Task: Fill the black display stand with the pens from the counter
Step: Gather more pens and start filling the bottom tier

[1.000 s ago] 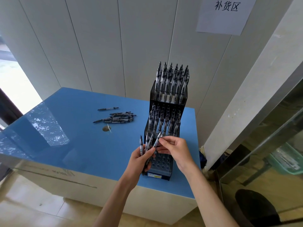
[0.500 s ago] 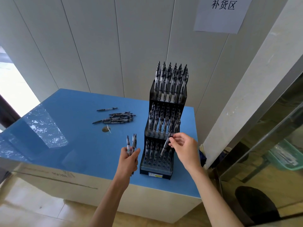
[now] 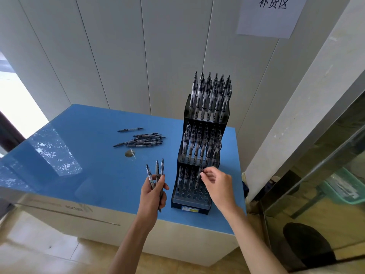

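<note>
Down goes the right hand [image 3: 218, 184] from half a second ago, and the pen [image 3: 198, 179] in its pinch now stands lower, in among the bottom tier of the black display stand [image 3: 200, 147]. Thumb and forefinger grip that pen at its upper end; whether its tip sits in a hole I cannot tell.

Over on the other side, the left hand [image 3: 153, 193] has slid away from the stand and holds a bundle of three pens [image 3: 157, 175], fingers curled round the barrels, the upper ends fanned up above the fist.

Now the stand itself, on the right part of the blue table [image 3: 79, 175]. Three stepped tiers. Top tier: packed with upright pens. Middle tier: also full, row upon row. Bottom tier: a few pens standing along the back rows, and the front rows of round holes open to view. A small label sits on the stand's front lip.

Further back on the table lies the loose pile of pens [image 3: 143, 140], with a single pen [image 3: 130, 129] just behind it, apart from the heap. A small round brownish object [image 3: 129, 153] rests near the pile's front.

A paper sign [image 3: 270, 14] hangs on the white panelled wall.
</note>
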